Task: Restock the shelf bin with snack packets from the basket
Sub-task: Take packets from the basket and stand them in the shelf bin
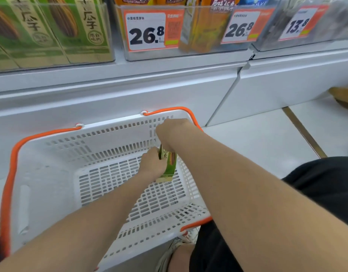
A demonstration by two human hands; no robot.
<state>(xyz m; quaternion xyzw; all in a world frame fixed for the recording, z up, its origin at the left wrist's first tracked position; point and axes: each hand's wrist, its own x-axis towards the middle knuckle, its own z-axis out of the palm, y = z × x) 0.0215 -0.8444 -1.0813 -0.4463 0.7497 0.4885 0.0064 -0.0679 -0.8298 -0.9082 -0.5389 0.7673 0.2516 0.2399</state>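
Crouched at the snack aisle, we have both arms inside the white basket (41, 193) on the floor. The only green snack packet (169, 167) we can see in it stands on end near the right-hand wall. Our left grip (152, 164) is wrapped round the packet's near side. Our right grip (174, 132) sits over its top edge and appears to pinch it, though those fingertips are hidden. The packet looks light and flat — a stiff printed pouch or carton, we judge, that should hold its shape but could crease at the corners if squeezed. Its glossy face may also slip. The safest hold, in our view, is across the broad faces near the middle. Its destination, the clear shelf bin (109, 36) of matching green packets, sits above at upper left — beside a price tag (147, 30) reading 26.8.
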